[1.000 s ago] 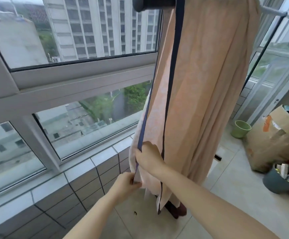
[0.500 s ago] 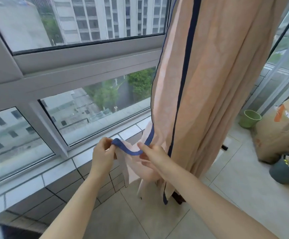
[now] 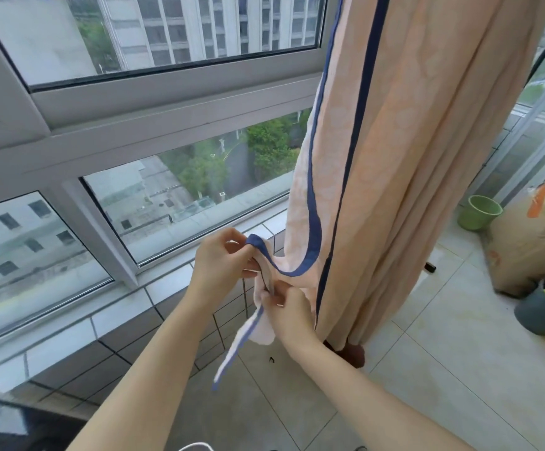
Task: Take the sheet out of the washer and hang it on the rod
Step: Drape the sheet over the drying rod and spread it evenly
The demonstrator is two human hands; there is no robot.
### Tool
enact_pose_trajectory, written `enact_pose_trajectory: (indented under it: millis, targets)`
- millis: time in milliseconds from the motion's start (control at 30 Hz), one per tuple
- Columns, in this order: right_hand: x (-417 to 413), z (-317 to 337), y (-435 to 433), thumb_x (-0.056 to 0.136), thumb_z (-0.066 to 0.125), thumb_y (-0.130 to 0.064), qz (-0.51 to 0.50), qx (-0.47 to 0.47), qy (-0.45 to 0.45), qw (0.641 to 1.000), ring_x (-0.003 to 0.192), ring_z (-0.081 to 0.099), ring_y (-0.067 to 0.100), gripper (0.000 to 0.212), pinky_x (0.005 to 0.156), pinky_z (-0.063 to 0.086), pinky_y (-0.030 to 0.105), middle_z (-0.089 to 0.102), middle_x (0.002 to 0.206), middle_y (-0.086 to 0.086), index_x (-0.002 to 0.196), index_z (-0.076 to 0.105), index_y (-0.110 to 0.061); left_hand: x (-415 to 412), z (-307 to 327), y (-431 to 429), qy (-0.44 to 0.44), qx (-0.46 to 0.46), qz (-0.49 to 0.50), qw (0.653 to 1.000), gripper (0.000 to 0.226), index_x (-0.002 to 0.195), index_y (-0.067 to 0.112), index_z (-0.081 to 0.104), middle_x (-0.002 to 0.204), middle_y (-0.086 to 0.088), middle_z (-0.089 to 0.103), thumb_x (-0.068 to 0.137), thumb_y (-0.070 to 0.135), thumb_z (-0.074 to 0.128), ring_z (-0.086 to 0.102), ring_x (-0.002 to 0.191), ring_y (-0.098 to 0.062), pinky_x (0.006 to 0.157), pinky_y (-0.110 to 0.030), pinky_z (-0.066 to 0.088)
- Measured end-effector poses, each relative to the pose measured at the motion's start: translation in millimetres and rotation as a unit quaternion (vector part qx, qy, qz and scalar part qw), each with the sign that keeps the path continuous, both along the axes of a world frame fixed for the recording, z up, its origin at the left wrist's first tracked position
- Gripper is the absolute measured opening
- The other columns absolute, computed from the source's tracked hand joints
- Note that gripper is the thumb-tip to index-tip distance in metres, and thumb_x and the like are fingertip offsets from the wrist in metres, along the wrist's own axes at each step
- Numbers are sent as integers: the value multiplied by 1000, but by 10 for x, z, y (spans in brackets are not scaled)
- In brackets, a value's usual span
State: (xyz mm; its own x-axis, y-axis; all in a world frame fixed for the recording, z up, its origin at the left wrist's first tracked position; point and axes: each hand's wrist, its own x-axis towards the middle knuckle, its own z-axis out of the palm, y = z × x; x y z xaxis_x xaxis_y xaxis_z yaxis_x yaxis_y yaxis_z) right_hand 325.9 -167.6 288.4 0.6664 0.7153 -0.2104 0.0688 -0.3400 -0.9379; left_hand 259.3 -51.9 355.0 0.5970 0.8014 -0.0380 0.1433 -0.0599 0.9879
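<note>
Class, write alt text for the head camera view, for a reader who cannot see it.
A peach sheet with blue trim hangs down beside a window; the left hand grips the trim and the right hand pinches the fabric just below. A green pot and a cardboard box stand on the tiled floor to the right.
</note>
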Motion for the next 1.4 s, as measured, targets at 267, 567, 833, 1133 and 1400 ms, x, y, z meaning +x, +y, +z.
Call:
enact_pose_trajectory:
  millis: [267,567,833,1133,1400]
  targets:
    - [368,-334,-310,85,67,-26,43,-178,23,983,109,57,20,37,96,49,37,58,109,-7,119,58,-18,41,-566,40,160,173,25,972,7,75,18,57,69,3,69,80,16,60,68,67,-18,61,-38,58]
    - [1000,290,-401,83,68,-50,-130,-70,-119,982,107,56,16,73,85,48,30,51,128,-4,139,37,-17,376,-787,-4,300,174,-158,925,36,116,24,57,104,13,58,84,37,68,59,98,-12,88,-34,52]
    - [1112,544,-130,100,39,-42,-103,-142,-332,927,71,60,19,35,65,51,30,67,90,-1,102,64,-17,880,-343,-96,224,289,-92,926,28,79,10,66,74,-4,65,91,33,54,60,73,-28,62,-35,48]
    - [883,100,-450,105,28,-37,0,-245,-207,947,66,55,20,40,60,42,29,54,72,2,80,52,-17,867,-361,48,201,312,-27,928,42,58,8,50,55,-6,50,94,29,53,50,61,-32,51,-32,33]
    - [661,81,-478,104,33,-32,84,-255,-347,899,74,59,26,29,74,52,40,59,80,7,92,53,-15,865,-410,-59,210,356,-50,909,43,58,11,45,57,-3,46,97,29,50,47,60,-29,51,-30,32]
